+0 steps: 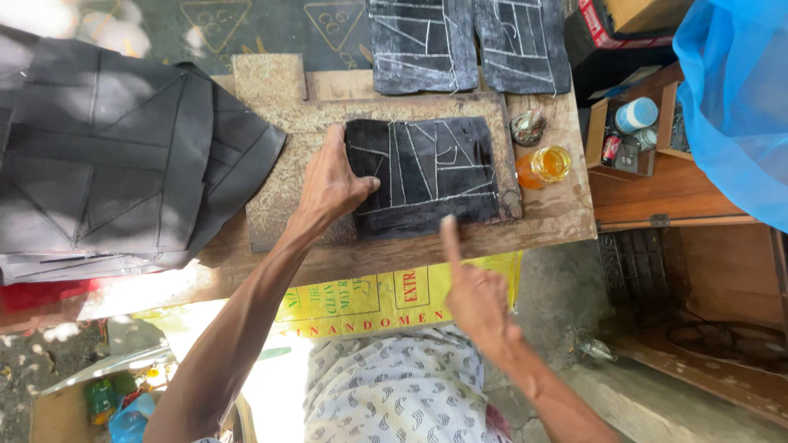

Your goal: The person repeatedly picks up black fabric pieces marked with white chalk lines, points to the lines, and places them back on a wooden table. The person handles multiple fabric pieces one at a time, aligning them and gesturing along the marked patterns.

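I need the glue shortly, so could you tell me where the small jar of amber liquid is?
In the head view, the jar of amber liquid stands on the wooden board's right side, just right of the chalk-marked black piece and below a small round lid.

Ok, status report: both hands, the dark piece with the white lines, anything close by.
Left hand flat on dark marked piece, pinning its left edge. Right hand empty, index finger pointing at its lower edge. Amber-filled jar stands just right of it, apart.

left hand (331,182): flat, palm down | right hand (474,291): forefinger pointing forward
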